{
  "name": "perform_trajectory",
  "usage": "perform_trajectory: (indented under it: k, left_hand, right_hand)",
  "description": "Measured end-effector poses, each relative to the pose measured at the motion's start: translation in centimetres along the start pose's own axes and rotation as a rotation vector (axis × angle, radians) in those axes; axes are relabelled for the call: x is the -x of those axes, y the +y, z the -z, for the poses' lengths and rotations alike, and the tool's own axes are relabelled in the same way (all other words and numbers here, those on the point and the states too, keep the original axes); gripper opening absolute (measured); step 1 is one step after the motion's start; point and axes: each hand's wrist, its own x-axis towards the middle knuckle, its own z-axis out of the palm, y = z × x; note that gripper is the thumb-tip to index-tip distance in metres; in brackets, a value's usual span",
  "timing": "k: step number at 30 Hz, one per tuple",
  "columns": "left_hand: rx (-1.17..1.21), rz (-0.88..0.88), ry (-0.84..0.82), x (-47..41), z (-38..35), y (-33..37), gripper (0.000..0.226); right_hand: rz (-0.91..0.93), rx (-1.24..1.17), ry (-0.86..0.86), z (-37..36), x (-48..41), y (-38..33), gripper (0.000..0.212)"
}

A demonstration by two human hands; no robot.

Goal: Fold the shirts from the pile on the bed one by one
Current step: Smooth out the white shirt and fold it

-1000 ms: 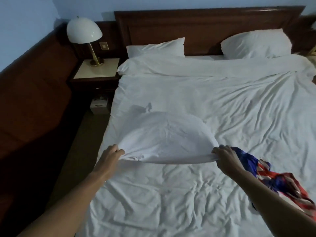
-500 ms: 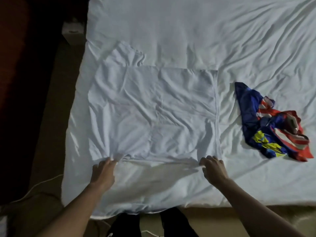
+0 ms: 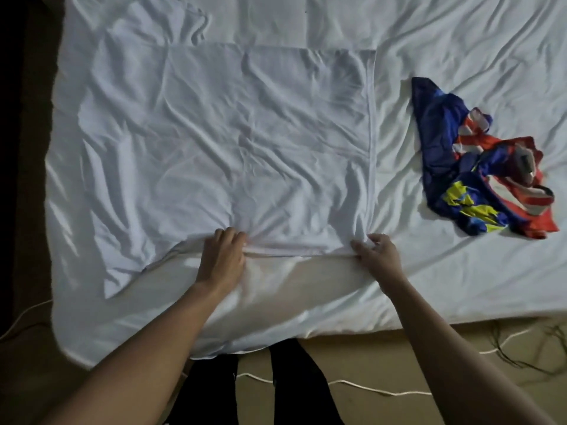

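Note:
A white shirt (image 3: 245, 142) lies spread flat on the white bed (image 3: 460, 271), its hem to the right and one sleeve at the lower left. My left hand (image 3: 224, 259) grips the shirt's near edge around its middle, fingers curled into the cloth. My right hand (image 3: 377, 253) pinches the near right corner of the shirt. A crumpled blue, red and yellow shirt (image 3: 481, 167) lies on the bed to the right, apart from both hands.
The bed's near edge runs just below my arms, with tan floor (image 3: 368, 363) beyond it. A white cable (image 3: 352, 386) and dark cables (image 3: 521, 357) lie on the floor. My dark-clad legs (image 3: 288, 388) stand against the bed. Dark space lies to the left.
The shirt came down from the air onto the bed and lies flat. My left hand slid right along the near edge toward the middle. The camera tilted down and closer.

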Motion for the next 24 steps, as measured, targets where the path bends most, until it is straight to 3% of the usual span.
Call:
perform_trajectory:
  k: [4,6,8,12,14,18,24]
  left_hand:
    - [0.145,0.016,0.185,0.0,0.7,0.0,0.030]
    - [0.191,-0.037,0.261,0.6,1.2,0.7,0.034]
    - [0.156,-0.070,0.249,1.6,0.8,1.0,0.039]
    - [0.078,-0.032,0.048,3.6,-1.6,0.5,0.041]
    - [0.109,-0.004,0.022,4.0,-1.5,1.0,0.042]
    - [0.262,0.093,0.098,4.1,0.4,2.1,0.039]
    - [0.372,0.329,0.272,5.0,2.6,-1.4,0.029]
  right_hand:
    - [0.005,-0.376,0.099,2.9,-0.2,0.4,0.022]
    - [0.079,-0.462,0.174,4.2,0.3,0.3,0.021]
    - [0.129,-0.361,0.217,4.7,1.0,1.0,0.026]
    - [0.096,0.028,0.157,3.5,2.3,3.5,0.042]
    - [0.152,0.113,0.229,3.2,2.3,3.9,0.047]
    - [0.433,0.377,0.400,2.1,3.0,3.2,0.050]
    - [0.687,0.403,0.197,-4.4,5.8,-1.0,0.039]
